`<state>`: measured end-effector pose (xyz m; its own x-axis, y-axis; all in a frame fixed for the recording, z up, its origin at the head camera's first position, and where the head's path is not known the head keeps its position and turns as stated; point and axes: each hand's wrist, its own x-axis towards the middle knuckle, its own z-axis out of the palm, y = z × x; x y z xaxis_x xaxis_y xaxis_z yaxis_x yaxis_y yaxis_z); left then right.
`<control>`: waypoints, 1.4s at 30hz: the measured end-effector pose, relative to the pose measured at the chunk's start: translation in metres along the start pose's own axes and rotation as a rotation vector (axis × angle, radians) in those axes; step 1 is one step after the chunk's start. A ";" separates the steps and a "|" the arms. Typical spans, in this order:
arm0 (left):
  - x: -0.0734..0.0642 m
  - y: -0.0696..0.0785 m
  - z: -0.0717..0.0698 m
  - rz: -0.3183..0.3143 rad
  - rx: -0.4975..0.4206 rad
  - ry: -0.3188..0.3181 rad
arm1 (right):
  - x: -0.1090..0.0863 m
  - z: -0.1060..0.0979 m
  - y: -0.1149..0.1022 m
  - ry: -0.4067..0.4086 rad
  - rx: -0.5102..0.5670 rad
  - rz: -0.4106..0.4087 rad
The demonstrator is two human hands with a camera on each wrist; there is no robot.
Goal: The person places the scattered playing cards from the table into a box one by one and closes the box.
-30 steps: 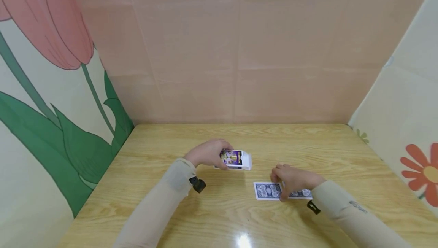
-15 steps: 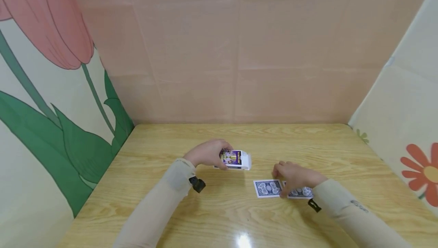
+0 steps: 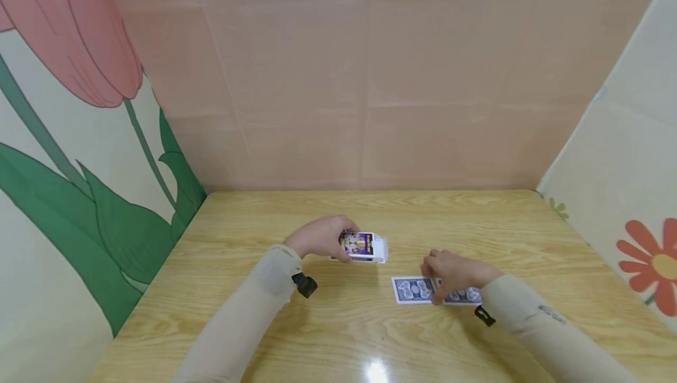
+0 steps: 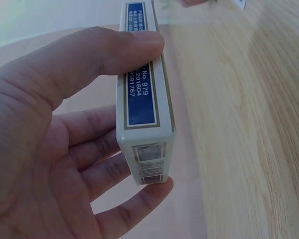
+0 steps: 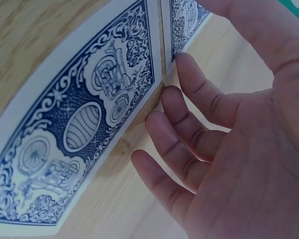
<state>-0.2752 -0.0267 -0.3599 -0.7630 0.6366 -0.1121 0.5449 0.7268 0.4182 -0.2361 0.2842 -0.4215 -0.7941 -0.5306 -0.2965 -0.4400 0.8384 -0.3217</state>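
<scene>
In my left hand [image 3: 319, 237] I hold a card box [image 3: 361, 244] above the table, its purple printed face up and its white flap end to the right. The thumb [image 4: 134, 47] lies along the box's blue-labelled narrow side, with fingers around the other side. Two playing cards lie face down, short ends side by side: the left card [image 3: 414, 291] and the right card [image 3: 464, 295], partly hidden. My right hand [image 3: 457, 271] spans the left card's right end, thumb at the near edge and index fingertip [image 5: 183, 62] at the far edge. The other fingers curl beside the right card.
The wood-grain table [image 3: 296, 336] carries the cards. Behind it stands a plain pinkish backdrop [image 3: 365, 77]. Flower-printed panels flank the table, with a tulip [image 3: 100, 36] on the left and a red flower [image 3: 653, 262] on the right. Dark clips hang at both wrists.
My right hand has shifted slightly away from me, and both cards have slid a little the same way. The left hand and the card box have stayed nearly still.
</scene>
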 end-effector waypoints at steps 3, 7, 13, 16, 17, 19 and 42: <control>0.000 0.000 0.000 -0.003 -0.002 0.000 | 0.001 0.000 0.001 -0.011 0.008 0.002; -0.001 0.001 -0.001 -0.006 -0.002 0.001 | 0.000 0.001 0.002 0.005 0.002 0.018; -0.001 0.001 -0.002 -0.002 0.003 0.002 | -0.002 0.001 0.000 0.015 -0.004 0.043; -0.001 0.001 -0.002 -0.003 0.000 0.001 | -0.003 0.000 -0.002 0.015 -0.012 0.051; -0.001 0.001 -0.002 -0.005 -0.004 0.000 | -0.004 -0.001 -0.002 0.016 -0.013 0.054; -0.001 0.001 -0.002 -0.005 -0.009 0.001 | -0.004 -0.001 -0.003 0.016 -0.024 0.052; -0.002 0.004 -0.005 -0.017 0.009 -0.005 | -0.004 0.002 0.001 0.024 0.052 0.051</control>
<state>-0.2731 -0.0267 -0.3532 -0.7706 0.6253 -0.1231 0.5351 0.7397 0.4080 -0.2328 0.2873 -0.4223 -0.8249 -0.4839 -0.2923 -0.3772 0.8562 -0.3530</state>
